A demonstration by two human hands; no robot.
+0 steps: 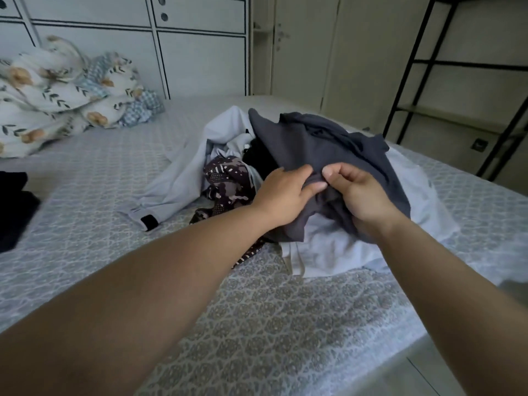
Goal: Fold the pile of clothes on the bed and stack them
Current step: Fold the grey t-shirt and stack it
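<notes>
A loose pile of clothes lies mid-bed. On top is a dark grey garment (320, 141). My left hand (283, 195) and my right hand (357, 192) both pinch a fold of its near edge, close together. Beneath it lie a pale blue long-sleeved garment (183, 172), a brown patterned piece (228, 178) and a white garment (343, 250). A dark item (13, 207) lies at the left edge of the bed.
The bed (114, 224) has a grey patterned sheet. A crumpled floral duvet (57, 90) sits at the back left against white cabinet doors (200, 52). A black metal shelf frame (445, 90) stands to the right, beyond the bed's edge.
</notes>
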